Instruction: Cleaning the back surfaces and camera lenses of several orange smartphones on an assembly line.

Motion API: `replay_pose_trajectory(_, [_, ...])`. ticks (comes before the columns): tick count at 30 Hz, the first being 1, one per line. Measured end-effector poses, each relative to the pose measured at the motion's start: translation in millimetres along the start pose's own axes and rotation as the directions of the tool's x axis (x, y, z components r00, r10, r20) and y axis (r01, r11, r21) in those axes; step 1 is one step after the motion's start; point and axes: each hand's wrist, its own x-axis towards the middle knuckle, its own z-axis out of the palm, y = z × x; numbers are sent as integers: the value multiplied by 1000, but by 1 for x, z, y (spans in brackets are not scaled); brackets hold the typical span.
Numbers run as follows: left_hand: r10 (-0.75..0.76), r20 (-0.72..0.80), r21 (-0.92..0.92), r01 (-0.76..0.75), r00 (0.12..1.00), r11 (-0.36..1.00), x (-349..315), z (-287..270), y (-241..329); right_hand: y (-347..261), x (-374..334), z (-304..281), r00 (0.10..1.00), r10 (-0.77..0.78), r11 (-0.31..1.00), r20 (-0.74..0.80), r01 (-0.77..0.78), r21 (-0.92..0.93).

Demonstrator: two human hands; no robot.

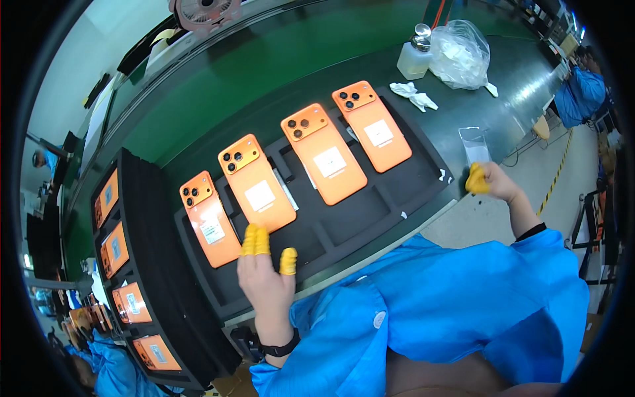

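Note:
Several orange smartphones lie camera side up in a black foam tray (344,231), each with a white label. My left hand (264,278), yellow finger cots on its fingertips, reaches over the tray's near edge. Its fingers are stretched out and the thumb is apart; the fingertips are at the lower ends of the leftmost phone (206,215) and the second phone (251,175). Farther right are the third phone (317,145) and the fourth phone (367,112). My right hand (491,182), also in yellow finger cots, is closed beside a small clear container (474,147); anything inside its fingers is hidden.
At left stands a stack of black trays (162,264) with more orange phones on top. A pump bottle (414,59), a clear plastic bag (460,56) and crumpled white wipes (415,96) are at the far right. A pink fan (204,12) is behind. People in blue work nearby.

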Motion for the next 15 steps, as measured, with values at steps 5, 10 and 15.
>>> replay_pose_trajectory(5, [-148, -138, 112, 164, 979, 980, -9, -17, -26, -29, 15, -19, 897, 304, 879, 322, -394, 268])
replay_pose_trajectory(10, [-313, -54, 332, 313, 948, 890, -21, -22, -48, -128, 82, -36, 980, -194, 980, -46, 196, 37])
replay_pose_trajectory(15, [-444, -129, 156, 461, 887, 874, -24, -14, -55, -239, 174, 49, 879, -477, 855, -6, 462, -235])
